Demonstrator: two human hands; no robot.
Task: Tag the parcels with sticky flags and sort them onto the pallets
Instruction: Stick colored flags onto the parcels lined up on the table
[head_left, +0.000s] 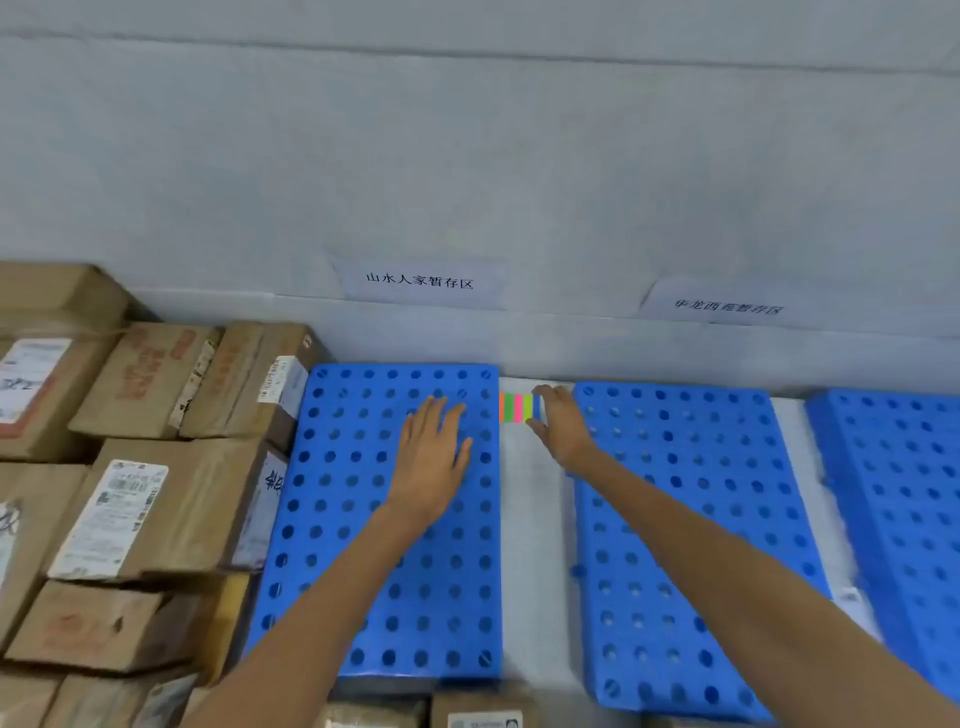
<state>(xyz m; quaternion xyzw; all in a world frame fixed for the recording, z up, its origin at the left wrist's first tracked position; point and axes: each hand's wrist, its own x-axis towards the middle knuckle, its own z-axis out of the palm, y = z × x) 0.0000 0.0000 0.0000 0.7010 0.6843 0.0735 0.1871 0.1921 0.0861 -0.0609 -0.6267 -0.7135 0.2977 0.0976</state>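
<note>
Start of task. Left grip (431, 452) lay open, flat on the left pallet (337, 519); right grip (561, 431) pinched the flags (517, 408) between pallets (701, 519). Parcels (156, 504) at left seemingly untagged; pallets bare.

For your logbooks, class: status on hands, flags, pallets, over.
Left hand flat on left pallet. Right hand: thumb and forefinger bracket sticky flags, grip unclear. Pallets bare, nothing blocking.

Parcels (145, 499) block left; gap (530, 571) between pallets (363, 519) open.
</note>
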